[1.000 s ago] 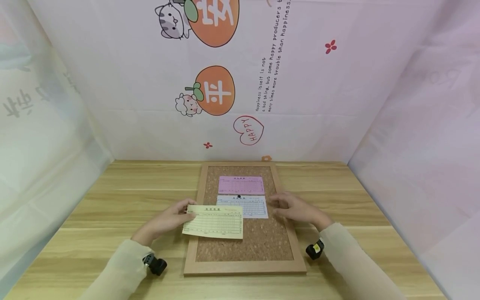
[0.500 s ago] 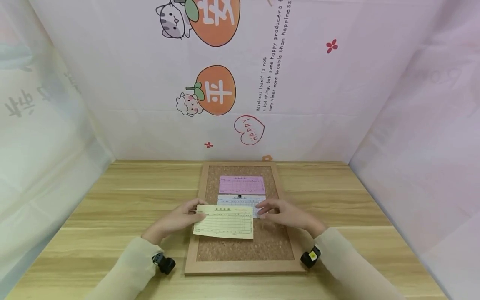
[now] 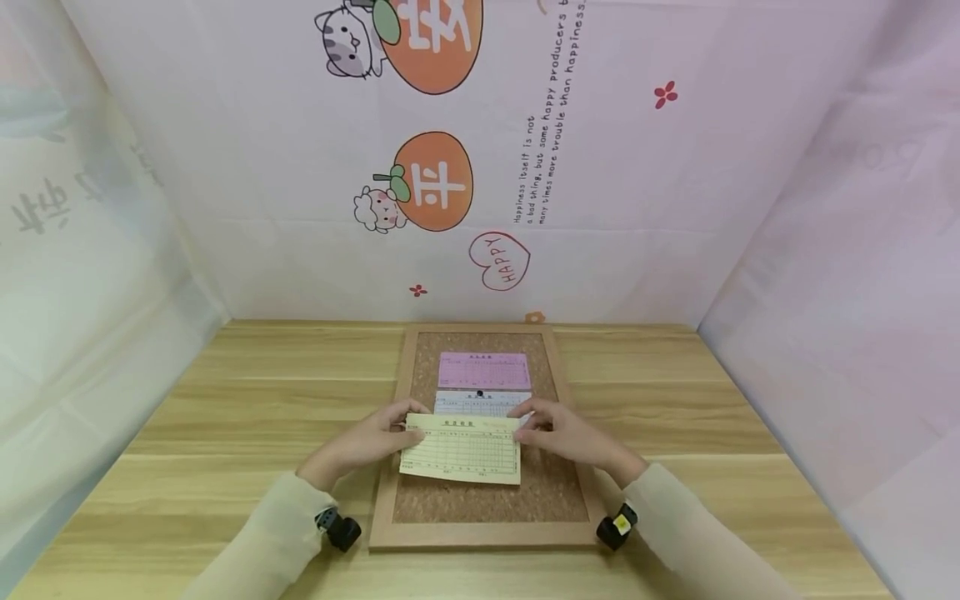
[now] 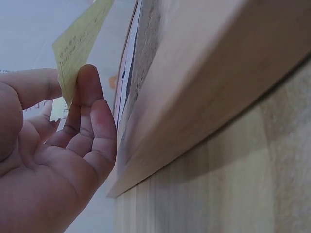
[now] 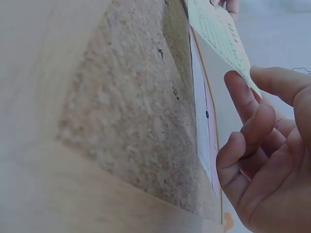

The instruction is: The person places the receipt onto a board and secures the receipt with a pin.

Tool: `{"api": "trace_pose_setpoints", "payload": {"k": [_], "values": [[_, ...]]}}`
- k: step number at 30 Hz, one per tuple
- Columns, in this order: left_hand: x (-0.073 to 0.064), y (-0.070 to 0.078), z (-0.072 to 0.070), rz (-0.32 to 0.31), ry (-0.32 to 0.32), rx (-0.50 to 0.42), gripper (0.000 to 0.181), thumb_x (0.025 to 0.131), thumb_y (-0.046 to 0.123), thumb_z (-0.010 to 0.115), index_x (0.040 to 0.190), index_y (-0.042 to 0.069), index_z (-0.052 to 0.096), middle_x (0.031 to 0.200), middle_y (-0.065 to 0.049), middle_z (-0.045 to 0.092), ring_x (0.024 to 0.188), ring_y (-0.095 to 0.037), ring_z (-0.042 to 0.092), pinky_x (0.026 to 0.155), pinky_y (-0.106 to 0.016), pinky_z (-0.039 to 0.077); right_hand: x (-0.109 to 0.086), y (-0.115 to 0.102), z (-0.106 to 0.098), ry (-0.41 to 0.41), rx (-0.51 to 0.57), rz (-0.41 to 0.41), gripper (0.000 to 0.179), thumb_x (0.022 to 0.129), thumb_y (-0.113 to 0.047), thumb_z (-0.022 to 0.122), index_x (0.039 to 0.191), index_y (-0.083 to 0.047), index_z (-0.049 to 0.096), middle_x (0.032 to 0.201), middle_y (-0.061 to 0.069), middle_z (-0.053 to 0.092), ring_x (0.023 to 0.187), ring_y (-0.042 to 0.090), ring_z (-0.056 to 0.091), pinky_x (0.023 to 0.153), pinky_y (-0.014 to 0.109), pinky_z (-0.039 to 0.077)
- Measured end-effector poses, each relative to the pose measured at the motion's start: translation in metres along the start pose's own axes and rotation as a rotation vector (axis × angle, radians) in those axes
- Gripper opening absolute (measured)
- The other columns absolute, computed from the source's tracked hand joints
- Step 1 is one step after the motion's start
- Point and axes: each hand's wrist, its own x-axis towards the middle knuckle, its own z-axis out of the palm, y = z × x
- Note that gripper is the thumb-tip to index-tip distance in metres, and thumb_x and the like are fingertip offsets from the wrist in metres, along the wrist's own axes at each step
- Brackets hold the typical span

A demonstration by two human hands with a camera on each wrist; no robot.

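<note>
A pale yellow printed form slip (image 3: 461, 454) is held up over the cork board (image 3: 487, 504), tilted toward me. My left hand (image 3: 367, 437) pinches its left edge between thumb and fingers, plain in the left wrist view, where the slip (image 4: 77, 51) stands up from the fingertips. At the opposite edge, my right hand (image 3: 573, 433) pinches the slip's right side; the right wrist view has thumb and index finger on either face of the corner. Behind it a white form slip (image 3: 480, 404) lies on the cork, partly covered, with a black pushpin (image 3: 480, 392) at its top.
A pink form slip (image 3: 483, 371) lies on the cork above the white one. The board's wooden frame (image 3: 487, 537) rests on a wood-grain table (image 3: 247, 400). A printed cloth (image 3: 600, 250) hangs behind the table, with pale cloth at both sides.
The left hand has carried the yellow slip rightward, over the white slip. My right hand has moved left from the board's right side and now pinches the slip's right edge.
</note>
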Motion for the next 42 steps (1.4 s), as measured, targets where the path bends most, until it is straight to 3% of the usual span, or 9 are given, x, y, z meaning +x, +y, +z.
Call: {"api": "trace_pose_setpoints", "payload": {"k": [5,10,15,19,29,36,42], "values": [[0.001,-0.001,0.003,0.0,-0.005,-0.008,0.027,0.103,0.021,0.058,0.128,0.011,0.056,0.127,-0.009,0.059,0.118,-0.03,0.052,0.102,-0.056,0.04,-0.001,0.003,0.001,0.025,-0.01,-0.013,0.031,0.099,-0.022,0.064,0.125,-0.005,0.059,0.091,0.004,0.07,0.077,0.018,0.059,0.064,0.03,0.047],[0.001,-0.001,0.003,-0.013,0.015,0.028,0.025,0.103,0.022,0.057,0.126,0.011,0.056,0.121,-0.009,0.058,0.112,-0.028,0.053,0.095,-0.049,0.046,-0.002,0.004,0.001,0.013,-0.008,0.012,0.03,0.099,-0.022,0.064,0.124,-0.005,0.059,0.087,0.011,0.068,0.063,0.014,0.052,0.055,0.027,0.045],[0.002,-0.002,0.005,-0.041,0.049,0.087,0.024,0.103,0.023,0.058,0.125,0.013,0.057,0.107,-0.011,0.055,0.097,-0.027,0.053,0.081,-0.042,0.048,-0.004,0.005,0.001,-0.007,0.007,0.04,0.03,0.1,-0.02,0.064,0.124,-0.004,0.058,0.087,0.011,0.067,0.062,0.014,0.051,0.055,0.028,0.046],[0.004,-0.002,0.007,-0.027,0.058,0.1,0.025,0.102,0.02,0.059,0.125,0.01,0.056,0.099,-0.011,0.054,0.087,-0.026,0.052,0.075,-0.039,0.046,-0.007,0.006,0.0,-0.02,0.03,0.048,0.03,0.1,-0.017,0.063,0.125,-0.003,0.057,0.086,0.012,0.065,0.062,0.015,0.05,0.055,0.028,0.046],[0.006,-0.001,0.009,-0.009,0.031,0.15,0.028,0.102,0.019,0.06,0.127,0.008,0.055,0.1,-0.008,0.057,0.087,-0.022,0.054,0.076,-0.037,0.048,-0.011,0.011,-0.003,-0.047,0.035,0.066,0.029,0.1,-0.016,0.063,0.125,-0.003,0.057,0.085,0.012,0.062,0.062,0.013,0.049,0.056,0.026,0.045],[0.006,0.004,0.013,0.048,0.007,0.3,0.027,0.099,0.015,0.063,0.123,0.005,0.056,0.089,-0.002,0.058,0.076,-0.015,0.053,0.067,-0.029,0.048,-0.013,0.013,-0.004,-0.059,0.001,0.073,0.027,0.099,-0.016,0.064,0.122,-0.003,0.059,0.081,0.006,0.058,0.063,0.012,0.049,0.055,0.024,0.044],[0.007,0.009,0.017,0.074,0.009,0.403,0.026,0.097,0.014,0.065,0.12,0.005,0.058,0.086,0.001,0.058,0.075,-0.014,0.054,0.067,-0.03,0.049,-0.015,0.012,-0.004,-0.074,-0.032,0.05,0.025,0.098,-0.013,0.064,0.12,-0.002,0.059,0.079,0.003,0.057,0.061,0.009,0.048,0.053,0.021,0.042]]}}
